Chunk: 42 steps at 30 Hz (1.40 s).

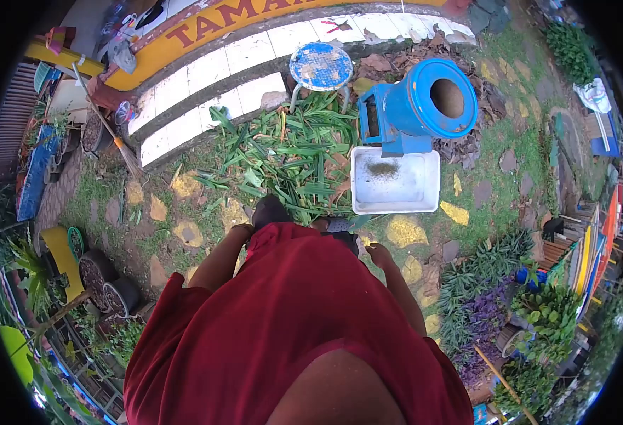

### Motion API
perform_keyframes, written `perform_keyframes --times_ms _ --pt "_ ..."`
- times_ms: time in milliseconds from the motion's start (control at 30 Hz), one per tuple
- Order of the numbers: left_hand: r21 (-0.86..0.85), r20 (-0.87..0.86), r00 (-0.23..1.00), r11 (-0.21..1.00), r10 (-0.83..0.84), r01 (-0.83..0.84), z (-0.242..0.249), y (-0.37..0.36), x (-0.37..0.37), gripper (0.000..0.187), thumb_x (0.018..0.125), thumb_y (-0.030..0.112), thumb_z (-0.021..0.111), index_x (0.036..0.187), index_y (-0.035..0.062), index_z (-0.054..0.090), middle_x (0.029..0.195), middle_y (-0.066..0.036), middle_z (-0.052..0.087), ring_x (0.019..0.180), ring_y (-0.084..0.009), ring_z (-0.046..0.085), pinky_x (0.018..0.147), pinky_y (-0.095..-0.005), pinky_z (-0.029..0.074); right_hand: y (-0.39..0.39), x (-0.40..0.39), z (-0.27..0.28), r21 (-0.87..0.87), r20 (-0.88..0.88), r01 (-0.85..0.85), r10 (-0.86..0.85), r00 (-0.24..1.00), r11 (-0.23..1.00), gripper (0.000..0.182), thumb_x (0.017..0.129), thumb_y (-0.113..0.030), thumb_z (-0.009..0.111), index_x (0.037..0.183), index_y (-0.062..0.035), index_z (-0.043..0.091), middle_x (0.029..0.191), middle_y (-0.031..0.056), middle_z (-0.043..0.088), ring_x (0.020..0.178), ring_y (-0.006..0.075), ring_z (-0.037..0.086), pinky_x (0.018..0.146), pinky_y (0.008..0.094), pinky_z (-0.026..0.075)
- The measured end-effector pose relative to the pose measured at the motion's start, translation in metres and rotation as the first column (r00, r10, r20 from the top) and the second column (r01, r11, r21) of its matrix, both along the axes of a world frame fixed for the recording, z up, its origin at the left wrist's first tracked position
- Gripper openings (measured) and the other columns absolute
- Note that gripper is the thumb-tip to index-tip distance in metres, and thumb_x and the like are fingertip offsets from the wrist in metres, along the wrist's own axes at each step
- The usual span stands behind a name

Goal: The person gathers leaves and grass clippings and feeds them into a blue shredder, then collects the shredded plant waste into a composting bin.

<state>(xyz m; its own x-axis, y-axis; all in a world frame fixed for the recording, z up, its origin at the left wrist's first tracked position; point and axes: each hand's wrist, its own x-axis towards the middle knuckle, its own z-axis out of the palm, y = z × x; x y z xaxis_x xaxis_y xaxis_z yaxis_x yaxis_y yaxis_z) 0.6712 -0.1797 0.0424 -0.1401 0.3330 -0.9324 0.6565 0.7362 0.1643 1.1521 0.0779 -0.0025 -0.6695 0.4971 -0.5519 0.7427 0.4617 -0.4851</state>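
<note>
My left hand [242,229] hangs low beside the hem of my dark red shirt [304,297], next to a dark shoe-like shape [270,210]. Its fingers are mostly hidden. On the other side, my right hand [378,255] hangs by my hip, above the yellow-painted stepping stones. It is too small to show clearly how its fingers lie, and no object is visible in it. Ahead of me a heap of cut green leaves [304,152] covers the ground. A white plastic tub [395,205] with some dark bits inside stands below the blue machine [402,113].
A round blue-and-white stool [321,66] stands behind the leaves, by white-tiled steps [244,53]. At the left a broom [124,149] leans near the steps. Black plant pots [99,273] stand lower left. Purple and green plants [485,312] grow at the right.
</note>
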Motion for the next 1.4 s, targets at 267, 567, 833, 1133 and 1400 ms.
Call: perform_keyframes --times_ms 267,567,833,1133,1400 --pt "0.048 0.307 0.793 0.824 0.526 -0.565 -0.092 -0.12 -0.07 0.045 0.08 0.043 0.064 0.103 0.0054 0.072 0.095 -0.015 0.072 0.084 -0.0284 0.07 0.076 -0.0398 0.054 -0.043 -0.082 0.017 -0.646 0.578 0.71 -0.428 0.694 0.279 0.07 0.089 -0.067 0.048 0.135 -0.0149 0.054 0.146 0.013 0.045 0.117 0.0287 0.056 0.096 0.0405 0.046" --pt "0.179 0.056 0.929 0.912 0.365 -0.37 -0.039 -0.177 -0.153 0.04 0.086 0.032 0.042 0.093 0.0014 0.068 0.095 -0.024 0.068 0.092 -0.0414 0.065 0.083 -0.0469 0.051 -0.078 -0.304 0.093 -0.16 0.462 0.124 -0.037 0.886 0.979 0.073 0.094 -0.054 0.051 0.141 0.0012 0.04 0.143 0.0215 0.044 0.133 0.0281 0.043 0.11 0.0359 0.034" --pt "0.375 0.017 0.747 0.689 0.664 -0.62 -0.041 -0.152 -0.177 0.035 0.09 0.029 0.046 0.106 0.0055 0.067 0.103 -0.024 0.067 0.099 -0.041 0.063 0.088 -0.0453 0.05 0.027 -0.415 0.043 -0.388 0.21 -0.023 0.113 0.971 0.921 0.075 0.086 -0.051 0.062 0.135 0.0032 0.046 0.133 0.0305 0.05 0.123 0.0378 0.052 0.102 0.0417 0.042" --pt "0.396 0.286 0.561 0.437 0.777 -0.808 -0.143 -0.074 -0.066 0.016 0.089 0.017 0.054 0.098 0.0106 0.065 0.091 -0.01 0.067 0.087 -0.0304 0.065 0.077 -0.0411 0.05 0.217 -0.531 -0.239 -0.089 0.411 -0.497 0.486 0.771 0.863 0.072 0.085 -0.044 0.063 0.141 -0.0046 0.04 0.139 0.0263 0.043 0.129 0.0392 0.045 0.106 0.0458 0.039" --pt "0.445 0.069 0.728 0.633 0.682 -0.634 -0.169 -0.027 -0.024 0.01 0.076 0.013 0.059 0.084 0.0158 0.066 0.074 -0.001 0.059 0.071 -0.0221 0.058 0.067 -0.037 0.038 0.307 -0.67 -0.426 0.277 0.701 -0.682 0.343 0.625 0.677 0.097 0.083 -0.044 0.069 0.155 -0.0229 0.007 0.158 0.0121 0.015 0.14 0.0377 0.026 0.114 0.0578 0.022"
